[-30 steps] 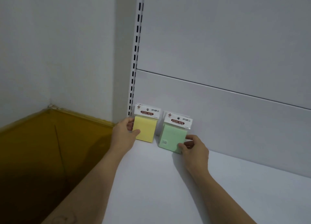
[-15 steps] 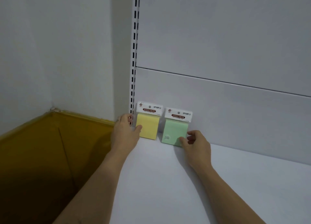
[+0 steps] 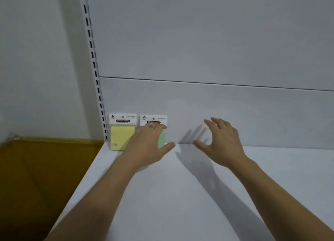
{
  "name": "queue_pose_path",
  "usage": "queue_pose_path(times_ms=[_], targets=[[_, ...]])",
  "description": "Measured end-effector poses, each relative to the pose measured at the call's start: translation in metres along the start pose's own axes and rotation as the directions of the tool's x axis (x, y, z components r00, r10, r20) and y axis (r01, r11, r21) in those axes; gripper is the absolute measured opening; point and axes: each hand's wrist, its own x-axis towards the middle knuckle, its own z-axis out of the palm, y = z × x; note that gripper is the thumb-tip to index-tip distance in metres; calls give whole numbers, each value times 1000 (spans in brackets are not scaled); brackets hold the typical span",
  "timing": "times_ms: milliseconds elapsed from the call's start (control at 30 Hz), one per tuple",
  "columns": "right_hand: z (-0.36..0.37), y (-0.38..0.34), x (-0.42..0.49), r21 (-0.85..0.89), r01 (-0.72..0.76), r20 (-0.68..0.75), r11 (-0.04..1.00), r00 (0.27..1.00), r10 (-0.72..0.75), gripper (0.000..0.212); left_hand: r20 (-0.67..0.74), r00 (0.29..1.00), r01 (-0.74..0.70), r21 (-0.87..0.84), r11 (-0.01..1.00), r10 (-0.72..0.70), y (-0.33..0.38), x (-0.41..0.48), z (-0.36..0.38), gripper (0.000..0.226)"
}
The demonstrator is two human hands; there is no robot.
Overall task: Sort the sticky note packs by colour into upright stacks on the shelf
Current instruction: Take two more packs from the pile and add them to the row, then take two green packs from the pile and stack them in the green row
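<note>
Fingers [image 3: 155, 127] of the left hand [image 3: 146, 145] are lying straight and close together over the front of the green pack [image 3: 162, 138], their tips reaching the lower edge of its white header card. They are gripping nothing, and whether they are pressing on the pack or only covering it cannot be told. The thumb is sticking out wide, its tip sitting low by the surface of the shelf [image 3: 180, 195]. The green pack is standing upright on the shelf, second to the right of the slotted upright [image 3: 97, 89], with its back to the back panel [image 3: 235, 114]. Only its header and a strip of green along its far edge are showing past the hand.

The yellow pack [image 3: 122, 132] is standing upright just right of the slotted upright, between it and the green pack, with a narrow gap showing between the two headers.

The right hand [image 3: 222, 143] is hovering well to the right of the slotted upright, beyond the green pack and apart from it. Its fingers [image 3: 216, 123] are spreading wide, slightly bent, and holding nothing. It is casting a shadow on the back panel and the shelf. Both bare forearms are reaching in from the near edge.

Left of the slotted upright, a brown cardboard box [image 3: 45, 177] is sitting lower than the shelf.
</note>
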Motion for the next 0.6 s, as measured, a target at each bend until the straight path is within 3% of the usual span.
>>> queue_pose_path(times_ms=[300,600], targets=[[-63,90,-40,-143,-225,12,964,973,229,82,104,951,-291,-22,957,292,102,56,11,67],[-126,197,-106,-212,-544,-65,812,836,544,76,112,837,-518,-155,841,536,227,80,42,65]])
